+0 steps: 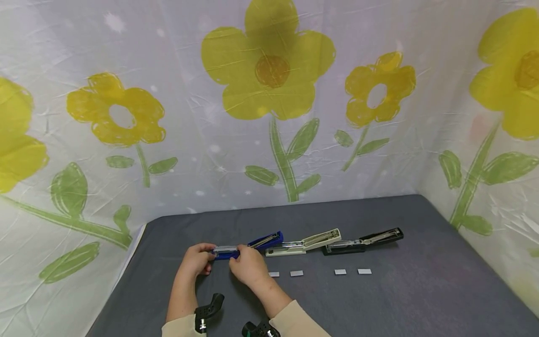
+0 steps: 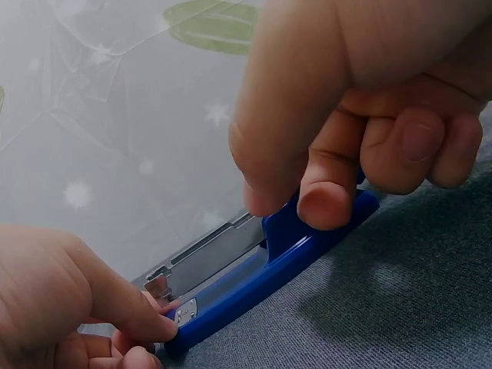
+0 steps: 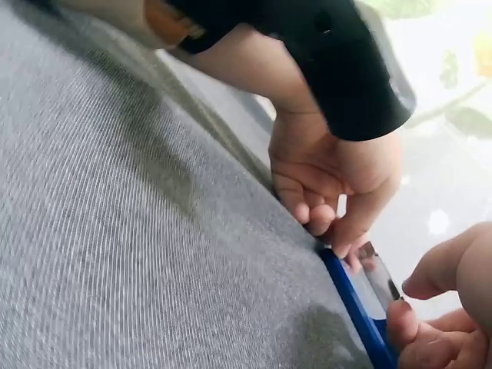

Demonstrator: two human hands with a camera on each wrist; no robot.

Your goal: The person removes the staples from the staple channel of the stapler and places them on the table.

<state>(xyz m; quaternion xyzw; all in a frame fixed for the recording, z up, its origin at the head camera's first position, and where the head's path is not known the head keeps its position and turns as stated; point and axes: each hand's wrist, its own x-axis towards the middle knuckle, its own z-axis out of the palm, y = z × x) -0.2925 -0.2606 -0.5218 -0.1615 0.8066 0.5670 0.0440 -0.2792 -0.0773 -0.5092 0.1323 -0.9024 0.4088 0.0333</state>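
Note:
A blue stapler (image 1: 226, 252) lies on the table, its top cover (image 1: 266, 240) swung back and its metal magazine exposed. My left hand (image 1: 197, 258) pinches the front end of its base, beside the metal anvil plate (image 2: 186, 310) in the left wrist view. Farther back along the same stapler, my right hand (image 1: 249, 267) pinches it near the magazine with thumb and forefinger; what exactly lies between these fingertips is partly hidden. A cream stapler (image 1: 286, 252) with its cover laid back is just right of the blue one.
A black stapler (image 1: 345, 247), also with its cover back, lies right of the cream one. Several small pale strips, including one strip (image 1: 296, 273) and another strip (image 1: 364, 271), lie in front on the dark grey table (image 1: 404, 299). Flower-printed cloth (image 1: 189, 140) hangs behind.

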